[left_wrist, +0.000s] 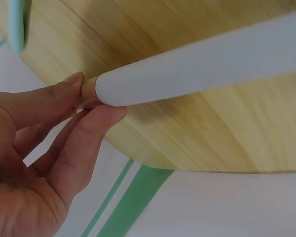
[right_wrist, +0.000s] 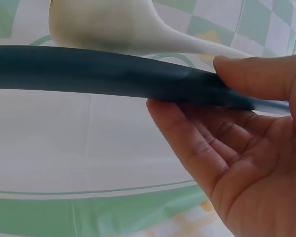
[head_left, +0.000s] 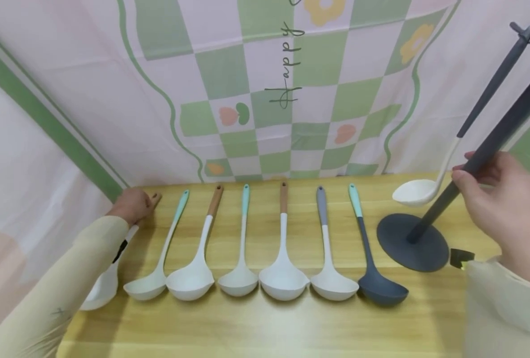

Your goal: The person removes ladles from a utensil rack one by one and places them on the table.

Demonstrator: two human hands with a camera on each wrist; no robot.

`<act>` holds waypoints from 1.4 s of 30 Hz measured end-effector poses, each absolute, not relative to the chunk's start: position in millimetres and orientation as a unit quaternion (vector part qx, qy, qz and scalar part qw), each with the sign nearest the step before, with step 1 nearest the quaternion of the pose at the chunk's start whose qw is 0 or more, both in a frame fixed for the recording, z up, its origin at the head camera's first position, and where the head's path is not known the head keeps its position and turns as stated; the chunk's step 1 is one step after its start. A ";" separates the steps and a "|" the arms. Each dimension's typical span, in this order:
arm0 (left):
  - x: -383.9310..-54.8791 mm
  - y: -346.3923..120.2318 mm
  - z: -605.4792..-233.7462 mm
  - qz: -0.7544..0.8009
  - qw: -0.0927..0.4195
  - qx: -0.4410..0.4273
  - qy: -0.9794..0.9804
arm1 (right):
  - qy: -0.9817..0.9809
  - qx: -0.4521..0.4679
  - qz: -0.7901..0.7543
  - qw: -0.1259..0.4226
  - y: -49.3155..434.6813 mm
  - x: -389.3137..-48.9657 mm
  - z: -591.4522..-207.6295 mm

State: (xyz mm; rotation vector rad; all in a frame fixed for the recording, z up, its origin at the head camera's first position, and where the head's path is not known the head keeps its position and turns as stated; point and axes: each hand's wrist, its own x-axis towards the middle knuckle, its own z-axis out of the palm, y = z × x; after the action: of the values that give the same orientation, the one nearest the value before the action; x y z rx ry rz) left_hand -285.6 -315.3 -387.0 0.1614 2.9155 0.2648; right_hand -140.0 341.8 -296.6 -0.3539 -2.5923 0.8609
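At the left end of the table, my left hand [head_left: 132, 205] pinches the brown handle of a white ladle [head_left: 103, 291], partly hidden by my sleeve. In the left wrist view, thumb and fingertips grip that handle just above the white shaft [left_wrist: 197, 64]. My right hand [head_left: 506, 209] holds the pole of a dark utensil stand [head_left: 412, 253] between thumb and fingers; the round base sits on the table and the pole leans right. From the stand's hooked top hangs a white ladle [head_left: 414, 193] with a dark handle, its bowl beside the pole.
Several ladles lie in a row, bowls toward me: a white one with a mint handle [head_left: 146, 288], a brown-handled one [head_left: 284, 281], a grey-handled one [head_left: 334, 286] and a dark one [head_left: 383, 288]. A patterned cloth [head_left: 273, 94] hangs behind the wooden table [head_left: 265, 333].
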 end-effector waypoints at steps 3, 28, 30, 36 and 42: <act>-287.1 -312.5 -383.3 0.096 0.111 0.040 0.988 | -0.925 -0.138 0.299 0.190 341.2 -138.2 -293.3; -285.4 -310.2 -379.6 0.162 0.153 -0.023 0.975 | -0.875 -0.208 0.364 0.241 346.0 -139.0 -295.3; -284.3 -310.0 -380.2 0.164 0.155 -0.025 0.974 | -0.866 -0.217 0.378 0.245 348.7 -140.5 -297.2; -281.5 -310.2 -381.4 0.161 0.159 -0.023 0.974 | -0.854 -0.231 0.396 0.246 356.7 -141.2 -297.6; -281.2 -311.2 -381.8 0.162 0.158 -0.023 0.974 | -0.847 -0.248 0.399 0.247 355.8 -139.9 -292.3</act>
State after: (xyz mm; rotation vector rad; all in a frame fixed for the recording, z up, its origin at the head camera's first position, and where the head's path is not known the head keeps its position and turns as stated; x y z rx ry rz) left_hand -281.2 -311.2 -381.8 -0.0668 2.7846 0.4634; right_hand -139.9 355.8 -292.3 -0.6772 -2.3108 1.0879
